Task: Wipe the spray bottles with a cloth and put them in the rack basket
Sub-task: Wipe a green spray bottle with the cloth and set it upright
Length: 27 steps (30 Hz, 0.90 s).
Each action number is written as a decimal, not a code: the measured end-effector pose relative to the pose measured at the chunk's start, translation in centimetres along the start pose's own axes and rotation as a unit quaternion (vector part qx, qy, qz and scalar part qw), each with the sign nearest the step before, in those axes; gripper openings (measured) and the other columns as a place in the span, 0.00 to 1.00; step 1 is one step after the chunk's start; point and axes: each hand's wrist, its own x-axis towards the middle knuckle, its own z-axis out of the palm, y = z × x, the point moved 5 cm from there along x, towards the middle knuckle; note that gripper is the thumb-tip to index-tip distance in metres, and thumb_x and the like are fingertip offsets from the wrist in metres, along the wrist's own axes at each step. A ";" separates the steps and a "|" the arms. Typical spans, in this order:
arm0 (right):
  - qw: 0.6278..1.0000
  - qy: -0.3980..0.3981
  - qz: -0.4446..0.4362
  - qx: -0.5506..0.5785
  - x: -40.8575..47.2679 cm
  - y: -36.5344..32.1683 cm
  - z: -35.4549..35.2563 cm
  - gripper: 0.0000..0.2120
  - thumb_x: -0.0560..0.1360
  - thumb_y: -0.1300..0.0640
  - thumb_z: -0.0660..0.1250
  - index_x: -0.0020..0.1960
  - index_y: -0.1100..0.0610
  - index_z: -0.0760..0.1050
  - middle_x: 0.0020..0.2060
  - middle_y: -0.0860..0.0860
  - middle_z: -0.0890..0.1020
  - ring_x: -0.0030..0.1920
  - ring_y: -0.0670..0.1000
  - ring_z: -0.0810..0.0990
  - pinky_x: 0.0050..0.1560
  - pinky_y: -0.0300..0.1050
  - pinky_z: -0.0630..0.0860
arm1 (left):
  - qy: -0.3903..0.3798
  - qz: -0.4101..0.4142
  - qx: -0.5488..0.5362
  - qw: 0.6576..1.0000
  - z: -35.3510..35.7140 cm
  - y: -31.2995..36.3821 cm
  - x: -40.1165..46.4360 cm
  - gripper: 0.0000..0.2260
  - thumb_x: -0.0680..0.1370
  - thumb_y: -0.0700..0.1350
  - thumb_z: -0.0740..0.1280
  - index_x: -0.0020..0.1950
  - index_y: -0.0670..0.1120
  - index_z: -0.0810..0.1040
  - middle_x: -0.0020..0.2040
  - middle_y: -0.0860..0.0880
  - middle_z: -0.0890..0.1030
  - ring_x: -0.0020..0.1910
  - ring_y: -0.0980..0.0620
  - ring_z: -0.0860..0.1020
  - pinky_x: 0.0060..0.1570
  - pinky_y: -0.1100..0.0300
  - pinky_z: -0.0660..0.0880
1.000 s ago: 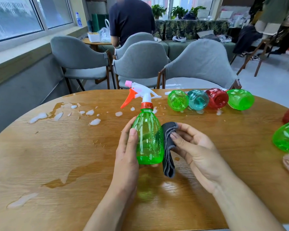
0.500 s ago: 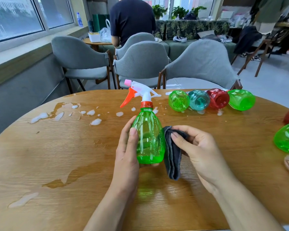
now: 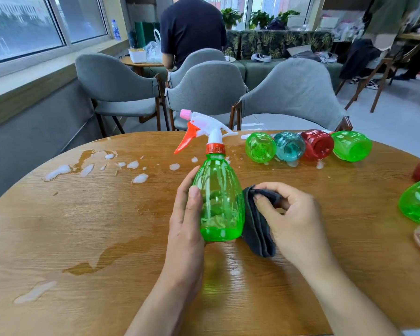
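One light, slick green bottle (image 3: 218, 202): left hand (image 3: 184, 229) gripped its belly; right hand (image 3: 294, 219) pinched the soft cloth (image 3: 257, 234).

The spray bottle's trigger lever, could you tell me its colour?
Orange trigger, on a white spray head; head view.

Left hand (image 3: 185, 229) cupped upright, right hand (image 3: 292, 220) fingers (image 3: 264, 201) pinched.

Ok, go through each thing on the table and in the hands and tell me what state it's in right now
Green spray bottle: upright, held by left hand.
Dark cloth: folded, pinched by right hand, against the bottle's side.
Four bottles in a row: lying on their sides.
Table: wet, with foam patches.
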 end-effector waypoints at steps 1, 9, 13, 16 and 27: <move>1.000 -0.003 -0.013 -0.017 -0.1 -0.3 0.1 0.09 0.78 0.60 0.73 0.48 0.46 0.85 0.42 0.40 0.87 0.43 0.44 0.86 0.44 0.44 0.82 | -0.007 0.003 0.004 1.000 0.3 0.1 -0.2 0.21 0.78 0.65 0.65 0.71 0.66 0.78 0.70 0.53 0.82 0.69 0.47 0.81 0.68 0.28 0.75; 0.992 -0.081 0.035 0.088 -0.1 -1.0 0.8 0.08 0.79 0.62 0.72 0.48 0.50 0.86 0.41 0.48 0.88 0.42 0.44 0.85 0.44 0.36 0.79 | 0.015 0.007 0.060 0.998 -0.4 -0.4 0.2 0.17 0.83 0.64 0.65 0.71 0.66 0.78 0.69 0.56 0.82 0.68 0.51 0.81 0.68 0.32 0.77; 0.959 -0.116 0.097 0.240 -0.4 -1.1 1.8 0.08 0.80 0.65 0.69 0.49 0.56 0.85 0.43 0.50 0.87 0.45 0.44 0.83 0.47 0.34 0.79 | 0.037 0.006 0.098 0.995 -0.7 -1.0 0.3 0.19 0.81 0.70 0.65 0.70 0.68 0.76 0.70 0.56 0.81 0.70 0.49 0.80 0.69 0.32 0.76; 0.934 -0.105 0.140 0.310 -0.1 -0.6 1.5 0.10 0.81 0.66 0.66 0.49 0.56 0.85 0.46 0.53 0.87 0.47 0.46 0.83 0.48 0.36 0.80 | 0.042 0.002 0.089 0.995 -1.1 -1.1 0.4 0.24 0.76 0.73 0.65 0.71 0.69 0.76 0.71 0.57 0.80 0.72 0.48 0.78 0.69 0.31 0.75; 0.997 -0.072 -0.004 0.021 0.0 -0.2 0.6 0.20 0.82 0.68 0.61 0.44 0.48 0.83 0.44 0.45 0.84 0.45 0.45 0.81 0.47 0.40 0.74 | 0.046 -0.003 0.014 0.999 -0.7 0.0 0.2 0.20 0.78 0.65 0.64 0.70 0.68 0.77 0.68 0.56 0.82 0.67 0.44 0.82 0.62 0.28 0.79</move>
